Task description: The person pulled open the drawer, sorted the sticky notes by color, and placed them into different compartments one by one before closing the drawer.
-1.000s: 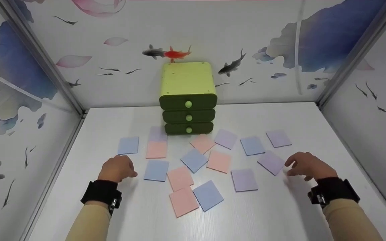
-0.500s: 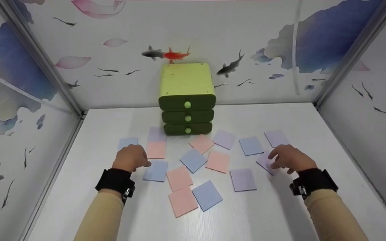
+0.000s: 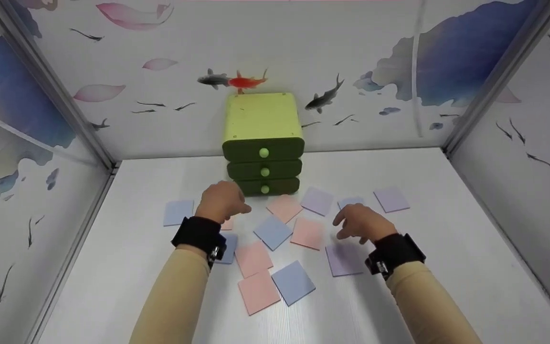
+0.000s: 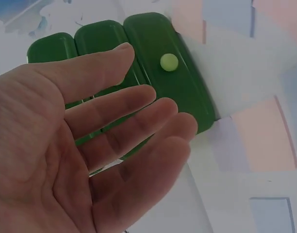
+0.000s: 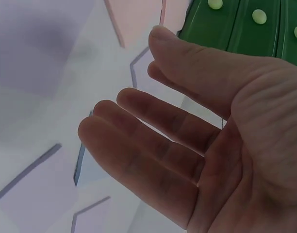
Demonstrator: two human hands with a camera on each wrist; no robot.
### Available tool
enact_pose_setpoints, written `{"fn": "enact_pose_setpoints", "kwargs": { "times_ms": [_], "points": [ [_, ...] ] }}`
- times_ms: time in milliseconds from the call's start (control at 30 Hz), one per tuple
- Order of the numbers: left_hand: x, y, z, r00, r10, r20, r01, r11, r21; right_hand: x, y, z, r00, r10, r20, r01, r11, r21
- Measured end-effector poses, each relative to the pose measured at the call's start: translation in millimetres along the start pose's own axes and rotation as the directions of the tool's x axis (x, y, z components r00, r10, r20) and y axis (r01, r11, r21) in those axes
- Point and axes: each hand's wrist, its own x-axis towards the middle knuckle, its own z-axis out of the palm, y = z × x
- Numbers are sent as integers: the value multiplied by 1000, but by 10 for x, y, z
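Observation:
My left hand is raised in front of the green drawer cabinet, at its lower left. Its fingers are loosely bent and hold nothing; the left wrist view shows a bare palm before the dark drawers. My right hand hovers above the right-hand squares, thumb and fingers apart, nothing between them. Below it lies a purple square, and a blue square is partly hidden behind it. A pink square lies to its left. My left hand and wrist cover parts of a pink and a blue square.
Several more pink, blue and purple squares are scattered over the white table, among them a blue square and a pink square near the front. The cabinet stands near the printed back wall. Side walls flank the table.
My left hand has moved right and forward, from beside the left squares to before the cabinet. My right hand has moved left over the squares. The squares lie as before.

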Motion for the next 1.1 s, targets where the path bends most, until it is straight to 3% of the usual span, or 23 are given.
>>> {"fn": "enact_pose_setpoints", "kwargs": {
  "times_ms": [233,367,500,1100],
  "points": [
    [228,281,-127,996,-5,-90,9,999,40,102,-297,143,999,-8,37,8,1000,17],
    [323,386,-207,995,-49,-87,49,999,-8,139,-392,193,998,19,62,-21,999,34],
    [400,437,-259,993,-90,-79,87,996,-34,167,-445,250,997,23,73,-25,999,27],
    [688,601,-268,967,-120,-226,112,992,-49,228,-699,256,996,30,87,-36,997,70]
  ]
}}
